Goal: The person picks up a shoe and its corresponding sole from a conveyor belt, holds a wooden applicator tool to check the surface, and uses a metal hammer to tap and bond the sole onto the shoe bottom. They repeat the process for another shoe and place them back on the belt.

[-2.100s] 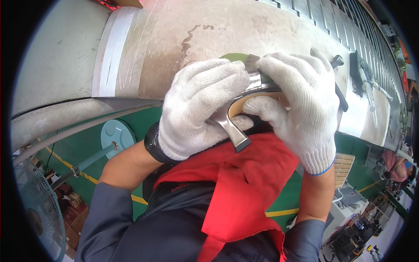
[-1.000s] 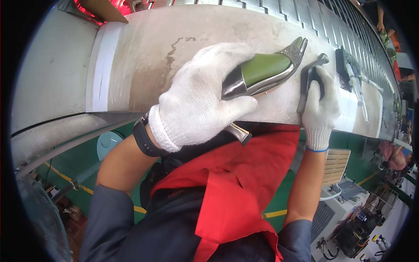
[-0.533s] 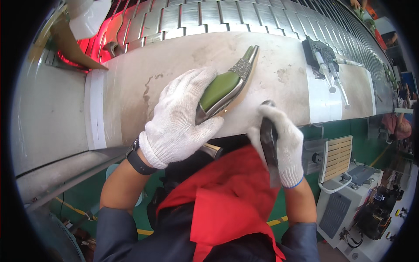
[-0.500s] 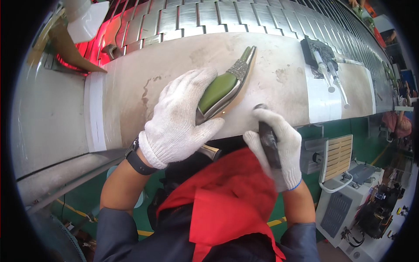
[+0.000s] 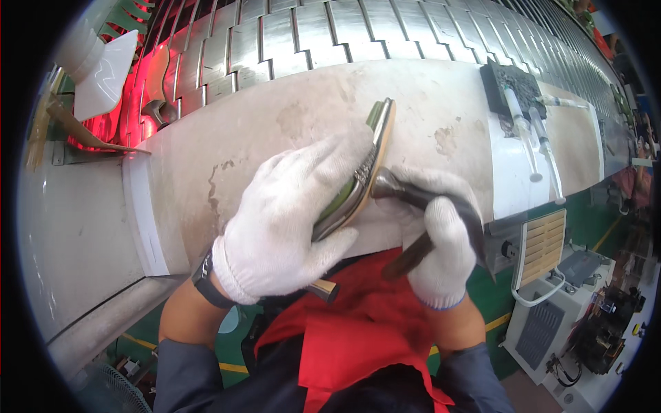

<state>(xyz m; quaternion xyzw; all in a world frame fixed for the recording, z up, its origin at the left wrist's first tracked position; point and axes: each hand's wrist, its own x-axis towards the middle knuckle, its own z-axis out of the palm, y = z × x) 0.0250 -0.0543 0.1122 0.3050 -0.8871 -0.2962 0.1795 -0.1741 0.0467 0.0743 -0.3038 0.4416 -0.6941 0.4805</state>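
My left hand (image 5: pixel 289 199), in a white knit glove, is wrapped over a high-heeled shoe (image 5: pixel 365 177) and holds it tilted on its side. The shoe has a green insole, silvery textured straps and a tan sole; its toe points away from me. Below my left palm the tip of the heel (image 5: pixel 323 290) sticks out, while the middle of the shoe is covered by my fingers. Gripped in my gloved right hand (image 5: pixel 444 244) is a cobbler's hammer (image 5: pixel 406 194) with a dark metal head and a brown handle. Its round face is against or very close to the sole's edge.
A pale stained worktop (image 5: pixel 275 124) lies under the shoe, with a slatted metal conveyor (image 5: pixel 310 34) behind it. Several syringes (image 5: pixel 521 131) rest beside a dark block at the right. A white lamp-like piece (image 5: pixel 107 76) stands far left. A machine (image 5: pixel 544 310) is at the right.
The hammer has turned in my right hand and come left, its head now at the sole. My left hand has slid forward over the straps, and the shoe is tipped more onto its side.
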